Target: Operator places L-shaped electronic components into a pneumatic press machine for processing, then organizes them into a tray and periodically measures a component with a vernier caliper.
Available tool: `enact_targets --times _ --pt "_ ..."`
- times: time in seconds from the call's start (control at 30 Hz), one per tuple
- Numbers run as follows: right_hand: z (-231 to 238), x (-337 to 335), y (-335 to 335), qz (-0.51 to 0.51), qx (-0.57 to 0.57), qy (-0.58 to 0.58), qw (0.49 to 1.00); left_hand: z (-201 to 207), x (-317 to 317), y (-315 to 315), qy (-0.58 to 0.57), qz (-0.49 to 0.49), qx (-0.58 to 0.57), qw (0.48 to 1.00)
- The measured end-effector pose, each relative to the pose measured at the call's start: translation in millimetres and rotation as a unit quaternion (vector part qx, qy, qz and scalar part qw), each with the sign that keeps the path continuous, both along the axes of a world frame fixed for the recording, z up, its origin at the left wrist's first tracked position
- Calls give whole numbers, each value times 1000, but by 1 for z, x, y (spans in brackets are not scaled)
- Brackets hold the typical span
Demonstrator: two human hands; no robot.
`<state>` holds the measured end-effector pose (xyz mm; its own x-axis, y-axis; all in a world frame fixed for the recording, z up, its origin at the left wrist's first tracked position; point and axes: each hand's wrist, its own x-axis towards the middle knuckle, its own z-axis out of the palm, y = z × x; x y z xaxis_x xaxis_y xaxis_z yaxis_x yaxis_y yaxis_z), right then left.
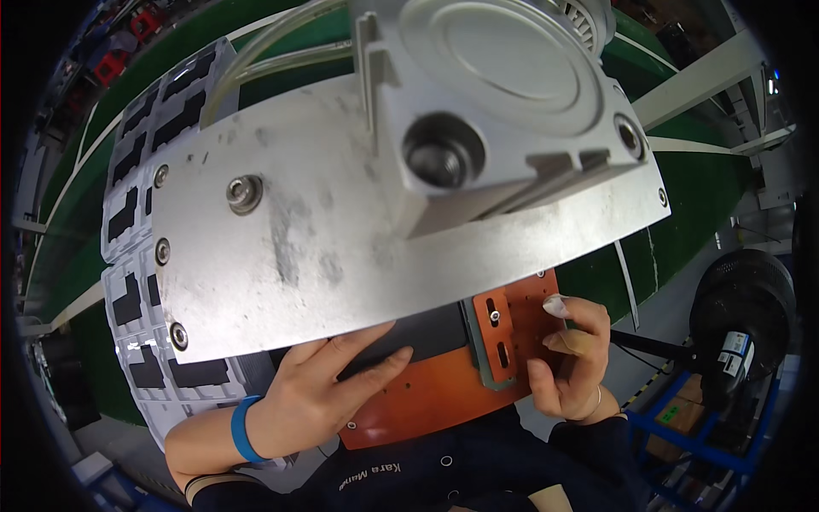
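Observation:
My left hand has its fingers stretched out and apart, lying along a flat dark grey piece on an orange plate. Some of its fingertips go out of sight beneath a big metal plate. By the orange plate's right end is my right hand, fingers loosely bent and apart, gripping nothing that I can see. White covers show on two of its fingertips. Between the hands, a slotted orange bracket with a screw and a greenish strip sits beside the dark piece, whose far part is hidden.
The metal plate with bolts hangs over the work, a cylinder block and clear hoses on it. White trays with black flat pieces stand left on a green surface. Right are a black fan and a blue frame.

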<state>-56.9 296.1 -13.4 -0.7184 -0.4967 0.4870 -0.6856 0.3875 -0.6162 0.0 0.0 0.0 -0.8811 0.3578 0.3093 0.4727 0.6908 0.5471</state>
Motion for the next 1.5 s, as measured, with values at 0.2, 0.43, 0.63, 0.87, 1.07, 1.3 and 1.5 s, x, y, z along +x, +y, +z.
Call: enact_targets --times 0.2,0.43,0.63,0.87,1.07,1.3,1.5 --pt "18 0 -9 69 189 78 976 -1 1 3 6 3 10 1000" --pt "22 2 -21 107 309 88 941 0 0 1 8 -2 -3 1000" --pt "21 2 -23 108 302 97 942 -2 0 2 17 0 3 1000" --pt "21 5 -24 105 286 104 947 3 2 2 27 -9 1 1000" --pt "25 -1 -23 109 240 107 959 15 0 10 -36 41 69 996" --pt "22 0 -21 44 110 97 988 39 0 13 -125 35 33 991" --pt "10 14 -18 -2 103 62 993 48 51 -24 -135 49 145 979"
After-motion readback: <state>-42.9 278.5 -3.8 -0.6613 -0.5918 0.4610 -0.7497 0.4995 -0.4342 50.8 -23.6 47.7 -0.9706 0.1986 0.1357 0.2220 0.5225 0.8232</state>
